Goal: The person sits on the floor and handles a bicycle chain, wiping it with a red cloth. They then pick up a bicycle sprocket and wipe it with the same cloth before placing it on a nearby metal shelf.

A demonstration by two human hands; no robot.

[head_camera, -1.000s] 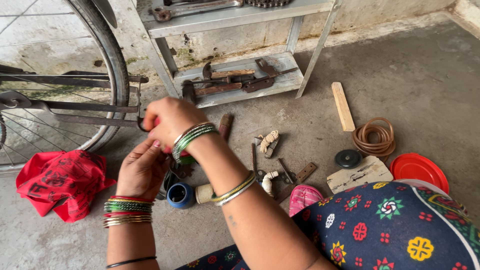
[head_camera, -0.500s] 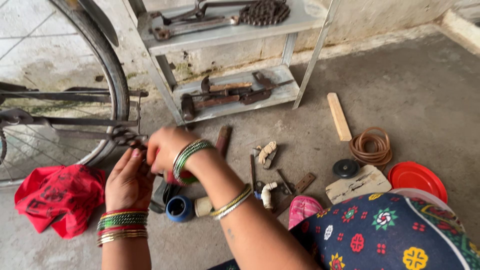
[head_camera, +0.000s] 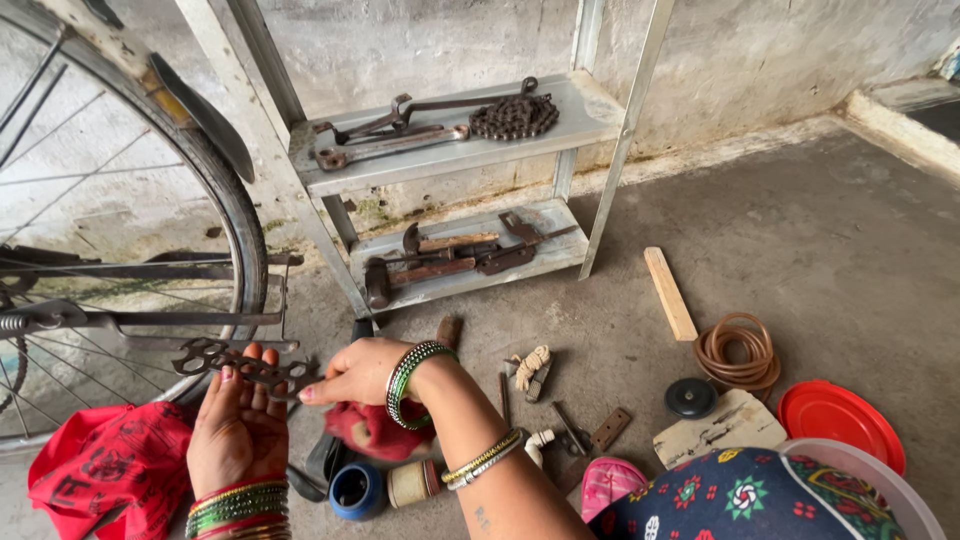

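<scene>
The left hand (head_camera: pixel 235 425) is raised palm-up with its fingers spread fairly wide, and a flat, dark multi-hole spanner (head_camera: pixel 245 365) lies across the fingertips. The right hand (head_camera: pixel 355 372) pinches the spanner's 3 o'clock end between thumb and forefinger, while its other fingers curl around a bunched red rag (head_camera: pixel 372 428) that hangs below the wrist. The spanner sits level, just in front of the bicycle wheel (head_camera: pixel 235 215) at 9 o'clock.

Directly under the hands, at 6 o'clock, a small blue cup-shaped container (head_camera: pixel 357 490) stands open on the concrete floor (head_camera: pixel 850 260); its inside looks dark and what it holds cannot be told. Just beside it at 3 o'clock lies a pale, stubby cylinder (head_camera: pixel 412 482).

At 12 o'clock a grey metal rack (head_camera: pixel 600 110) stands against the wall. Its upper shelf carries long rusty wrenches (head_camera: pixel 385 135) and a heaped bicycle chain (head_camera: pixel 513 117); the lower shelf holds a hammer (head_camera: pixel 415 270) and other brown tools.

At 4 o'clock a round red lid (head_camera: pixel 840 420) lies flat, touching the rim of a pale plastic tub (head_camera: pixel 900 500) whose contents are hidden. Near it are a coil of brown tubing (head_camera: pixel 738 350), a black disc (head_camera: pixel 691 397) and a wooden strip (head_camera: pixel 669 293). A red printed cloth (head_camera: pixel 100 465) lies crumpled at 8 o'clock.
</scene>
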